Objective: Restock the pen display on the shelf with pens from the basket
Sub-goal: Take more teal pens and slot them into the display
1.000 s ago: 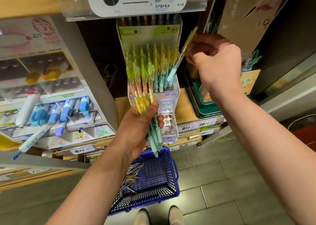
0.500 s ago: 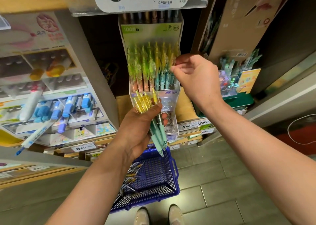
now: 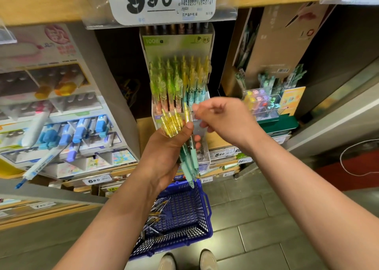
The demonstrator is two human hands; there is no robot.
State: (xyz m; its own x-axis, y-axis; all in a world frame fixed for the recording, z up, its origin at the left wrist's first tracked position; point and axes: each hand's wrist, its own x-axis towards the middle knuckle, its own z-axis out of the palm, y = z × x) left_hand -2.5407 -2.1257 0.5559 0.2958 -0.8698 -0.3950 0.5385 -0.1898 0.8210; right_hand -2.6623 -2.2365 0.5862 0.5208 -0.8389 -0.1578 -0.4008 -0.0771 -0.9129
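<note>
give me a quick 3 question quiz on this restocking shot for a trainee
1. True or false: the left hand holds a bundle of pens.
2. Where is the basket? A: on the shelf. B: on the floor by the feet. C: hanging from the right arm.
3. Fill in: the price tag above the display reads ___.

Key: 1 true; 2 B; 3 990.
</note>
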